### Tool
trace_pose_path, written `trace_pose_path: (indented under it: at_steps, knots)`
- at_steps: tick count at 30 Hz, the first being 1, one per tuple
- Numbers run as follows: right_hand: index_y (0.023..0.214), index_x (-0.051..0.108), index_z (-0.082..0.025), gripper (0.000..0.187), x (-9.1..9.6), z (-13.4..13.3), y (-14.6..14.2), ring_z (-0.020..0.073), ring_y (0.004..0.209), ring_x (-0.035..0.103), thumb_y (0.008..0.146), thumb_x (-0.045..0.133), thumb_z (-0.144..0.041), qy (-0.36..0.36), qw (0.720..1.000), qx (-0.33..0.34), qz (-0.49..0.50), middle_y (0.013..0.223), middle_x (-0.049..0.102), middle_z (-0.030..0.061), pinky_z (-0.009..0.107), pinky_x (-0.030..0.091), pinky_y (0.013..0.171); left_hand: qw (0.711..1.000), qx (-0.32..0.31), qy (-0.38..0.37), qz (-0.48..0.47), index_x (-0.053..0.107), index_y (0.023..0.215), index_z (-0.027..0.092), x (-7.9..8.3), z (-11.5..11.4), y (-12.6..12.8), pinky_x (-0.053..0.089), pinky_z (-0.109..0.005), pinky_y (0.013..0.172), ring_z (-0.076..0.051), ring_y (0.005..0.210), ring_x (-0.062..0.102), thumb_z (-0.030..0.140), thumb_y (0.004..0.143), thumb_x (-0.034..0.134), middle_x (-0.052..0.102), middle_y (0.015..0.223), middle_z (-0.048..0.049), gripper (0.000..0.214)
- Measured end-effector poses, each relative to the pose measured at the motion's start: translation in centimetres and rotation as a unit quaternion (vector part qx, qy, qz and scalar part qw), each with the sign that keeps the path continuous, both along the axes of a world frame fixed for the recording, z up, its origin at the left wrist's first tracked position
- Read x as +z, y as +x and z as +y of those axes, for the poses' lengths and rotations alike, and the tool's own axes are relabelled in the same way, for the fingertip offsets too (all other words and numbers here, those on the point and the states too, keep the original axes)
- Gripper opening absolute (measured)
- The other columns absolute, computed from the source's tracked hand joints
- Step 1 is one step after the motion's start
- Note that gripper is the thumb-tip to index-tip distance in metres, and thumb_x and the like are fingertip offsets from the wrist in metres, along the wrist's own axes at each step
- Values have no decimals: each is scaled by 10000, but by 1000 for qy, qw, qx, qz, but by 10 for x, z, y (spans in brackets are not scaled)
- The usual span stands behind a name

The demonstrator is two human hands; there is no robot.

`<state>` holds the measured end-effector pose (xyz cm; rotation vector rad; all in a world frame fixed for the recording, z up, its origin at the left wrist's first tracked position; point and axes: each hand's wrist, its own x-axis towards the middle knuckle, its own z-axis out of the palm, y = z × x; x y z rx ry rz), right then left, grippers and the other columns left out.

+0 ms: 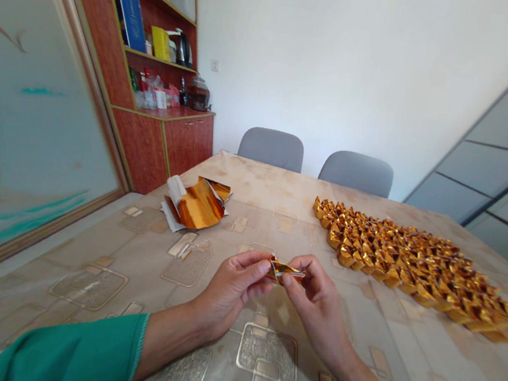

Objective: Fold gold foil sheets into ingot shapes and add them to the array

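Between my two hands, over the near middle of the table, is a small folded piece of gold foil paper [279,271] with a pale underside showing. My left hand [236,282] pinches its left end between thumb and fingers. The right end is gripped by my right hand [318,293], thumb on the near side and fingers curled behind. Beyond my left hand lies a loose stack of gold foil sheets [202,205], curled, with white backing at the edges. To the right sit rows of many folded gold foil pieces [407,259], packed close together.
A patterned plastic cloth [93,288] covers the table. Two grey chairs [272,147] stand at its far side against a white wall. At the back left is a reddish wooden cabinet [143,137] holding bottles and a kettle. A frosted glass door [33,109] is on the left.
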<state>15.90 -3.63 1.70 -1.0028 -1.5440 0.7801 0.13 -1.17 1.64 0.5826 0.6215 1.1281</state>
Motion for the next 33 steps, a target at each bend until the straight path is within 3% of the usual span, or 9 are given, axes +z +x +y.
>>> trace_pose_path:
  at_steps: [7,13,20,27,33]
  knots:
    - [870,553,-230,89,-1,0,-1,142,701,512,929,582,-290,-4,1000,-6,7,762,552,-32,266,391,630,1000,9,-9,0,740,810,146,-1,-1,0,559,-153,574,-99,647,682,284,514,944,746,774,-20,385]
    - [901,574,-232,92,0,1,-2,143,731,533,942,586,-314,-10,1000,5,15,794,574,-25,265,404,652,1000,-7,13,5,743,901,139,-2,-1,0,553,-156,602,-99,704,678,296,653,880,749,860,-40,324]
    - [1028,601,-245,128,3,0,-1,166,824,584,970,542,-342,-32,999,8,34,905,631,3,287,448,726,1000,-6,21,17,747,943,144,-1,0,-1,561,-177,663,-107,761,684,289,682,861,754,951,-53,320]
    - [948,604,-228,108,-2,3,-2,165,750,567,928,599,-335,-22,999,-13,20,826,625,2,286,437,672,999,-3,18,32,741,891,139,-2,0,-1,548,-188,647,-109,734,677,290,644,880,746,876,-41,321]
    - [927,585,-227,132,-6,6,0,161,727,559,885,662,-325,-24,999,-22,43,797,622,-10,278,427,652,999,-24,19,14,727,885,140,-4,0,-1,558,-243,763,-132,795,693,254,647,882,750,892,-46,306]
